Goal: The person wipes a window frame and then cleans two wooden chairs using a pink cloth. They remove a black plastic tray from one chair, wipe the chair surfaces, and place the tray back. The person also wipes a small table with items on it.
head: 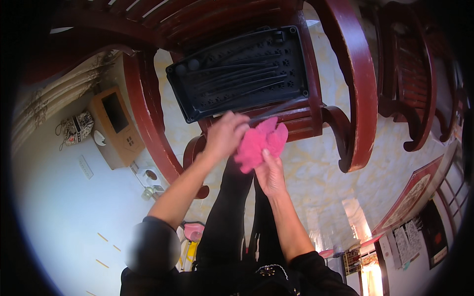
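My right hand (272, 175) grips a bright pink cloth (261, 144), thumb on top and the rest of the fingers hidden beneath it. Close to the cloth's left edge is my left hand (224, 137), blurred, with curled fingers. A thin, pale, rod-like streak (277, 110) runs from near my left fingers toward the right; blur hides whether that hand holds it. Beyond both hands, a black plastic tray (187, 114) with paw-print cutouts rests on the seat of a dark red wooden chair (296, 133). Several thin dark rods (240, 76) lie inside the tray, with two small round pieces (187, 66) at its left end.
Curved chair arms flank the tray, the right arm (357, 85) nearest. Another slatted wooden chair (411, 74) stands at right. On the left are a brown cardboard box (116, 129), a patterned pouch (77, 128) and a power strip (85, 166). The floor (311, 177) is marble-patterned.
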The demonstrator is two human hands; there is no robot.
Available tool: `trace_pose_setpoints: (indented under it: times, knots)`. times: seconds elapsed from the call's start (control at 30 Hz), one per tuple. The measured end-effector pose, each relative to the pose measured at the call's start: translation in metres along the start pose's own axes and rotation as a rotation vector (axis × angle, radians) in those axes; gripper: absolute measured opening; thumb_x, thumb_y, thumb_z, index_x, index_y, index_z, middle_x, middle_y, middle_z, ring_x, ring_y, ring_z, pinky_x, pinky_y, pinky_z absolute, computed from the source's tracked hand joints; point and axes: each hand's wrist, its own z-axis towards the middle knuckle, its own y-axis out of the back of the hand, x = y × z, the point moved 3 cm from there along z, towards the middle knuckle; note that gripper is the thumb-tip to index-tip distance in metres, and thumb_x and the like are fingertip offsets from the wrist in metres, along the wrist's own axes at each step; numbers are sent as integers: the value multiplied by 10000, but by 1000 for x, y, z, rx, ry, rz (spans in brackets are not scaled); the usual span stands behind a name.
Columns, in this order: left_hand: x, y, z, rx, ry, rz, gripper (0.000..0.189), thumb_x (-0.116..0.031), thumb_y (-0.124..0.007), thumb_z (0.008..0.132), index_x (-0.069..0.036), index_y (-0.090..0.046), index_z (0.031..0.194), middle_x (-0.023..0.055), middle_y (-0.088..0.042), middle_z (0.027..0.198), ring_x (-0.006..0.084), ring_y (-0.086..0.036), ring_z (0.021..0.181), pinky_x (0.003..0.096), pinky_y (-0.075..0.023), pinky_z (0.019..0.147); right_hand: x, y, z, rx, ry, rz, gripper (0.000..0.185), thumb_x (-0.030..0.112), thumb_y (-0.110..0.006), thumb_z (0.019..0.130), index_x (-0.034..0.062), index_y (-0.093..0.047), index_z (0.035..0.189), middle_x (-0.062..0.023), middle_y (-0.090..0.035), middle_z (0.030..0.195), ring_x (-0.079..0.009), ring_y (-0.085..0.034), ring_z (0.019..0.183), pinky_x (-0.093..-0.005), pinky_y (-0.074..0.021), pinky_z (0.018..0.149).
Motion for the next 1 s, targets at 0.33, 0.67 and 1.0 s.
trace_pose_setpoints:
  times: [0.33, 0.67, 1.0]
  knots:
    - [-30, -18, -101, 21, 181, -360, 195, -124, -553, 1002, -51, -660, 1148, 134, -645, 963, 299, -672, 788, 387, -533, 709, 62, -22, 23, -222, 268, -120, 378, 290, -610, 1002, -7, -608, 1237, -124, -679, 1063, -209, -667, 974, -353, -545, 854]
    - [-42, -7, -53, -191, 15, -171, 353, -261, -616, 955, -7, -569, 1196, 185, -599, 1229, 392, -583, 1117, 487, -446, 913, -18, -3, -9, -72, 147, -813, 252, 176, -669, 936, -18, -653, 1097, -121, -714, 927, -163, -671, 855, -353, -529, 771]
    - [-23, -35, 21, 89, 368, -791, 269, -242, -553, 1024, 3, -626, 939, 39, -605, 762, 118, -528, 722, 311, -460, 679, -5, -16, -24, 37, -131, -995, 242, 208, -665, 976, -22, -663, 1053, -87, -686, 910, -132, -652, 801, -290, -539, 653]
